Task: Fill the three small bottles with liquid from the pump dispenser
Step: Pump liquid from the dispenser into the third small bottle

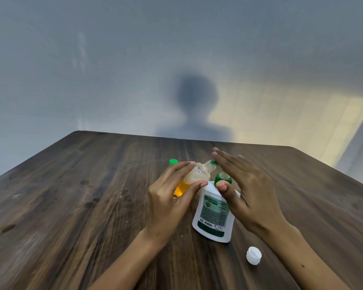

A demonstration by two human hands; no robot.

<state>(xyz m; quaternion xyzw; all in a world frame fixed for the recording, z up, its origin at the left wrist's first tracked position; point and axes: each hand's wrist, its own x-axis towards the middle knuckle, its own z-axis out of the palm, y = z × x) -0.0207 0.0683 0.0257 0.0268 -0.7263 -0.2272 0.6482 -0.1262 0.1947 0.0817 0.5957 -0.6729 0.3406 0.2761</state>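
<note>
A white pump dispenser (214, 214) with a green pump head (222, 178) stands at the middle of the table. My left hand (172, 195) holds a small clear bottle (197, 174) tilted, its open neck at the green nozzle tip (213, 162). Orange liquid fills the bottle's lower part, with foam above it. My right hand (245, 185) lies flat with straight fingers on top of the pump head, thumb in front of it. A green cap or capped bottle (173, 162) peeks out behind my left hand; the rest is hidden.
A white cap (254, 255) lies on the dark wooden table (71, 206) near my right forearm. The table's far edge meets a grey wall, where a person's shadow falls.
</note>
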